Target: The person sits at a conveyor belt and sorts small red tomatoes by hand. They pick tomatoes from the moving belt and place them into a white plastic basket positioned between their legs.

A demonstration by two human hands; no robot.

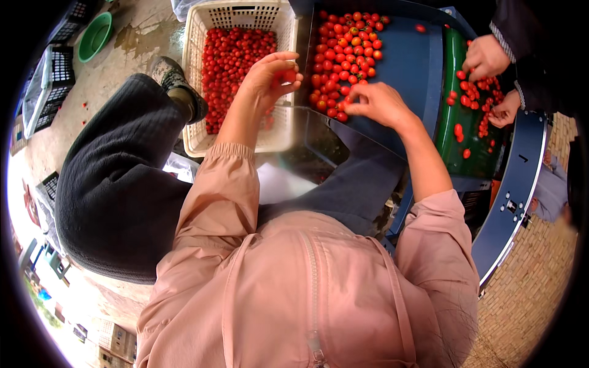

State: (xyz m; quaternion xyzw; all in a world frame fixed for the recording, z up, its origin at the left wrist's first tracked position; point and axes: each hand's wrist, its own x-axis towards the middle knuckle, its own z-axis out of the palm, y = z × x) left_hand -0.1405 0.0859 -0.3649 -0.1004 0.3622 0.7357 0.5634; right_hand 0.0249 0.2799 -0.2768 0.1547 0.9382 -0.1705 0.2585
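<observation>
My left hand (269, 78) is raised over the right side of a cream plastic crate (284, 131). Blurred red shows between its thumb and fingers, where it holds a cherry tomato (287, 76). Many small cherry tomatoes (237, 64) lie in the crate below. On a blue sorting tray (407, 55) to the right, a pile of cherry tomatoes (340, 60) covers the left part. My right hand (379, 103) reaches to the near edge of that pile, its bent fingertips beside the tomatoes. Whether it grips one is not clear.
Across a green conveyor belt (453, 69), another person's hands (487, 57) pick among tomatoes. The blue machine frame (515, 198) curves along the right. My leg (124, 175) stretches left beside the crate. A green basin (95, 37) and black crates (60, 73) stand on the floor.
</observation>
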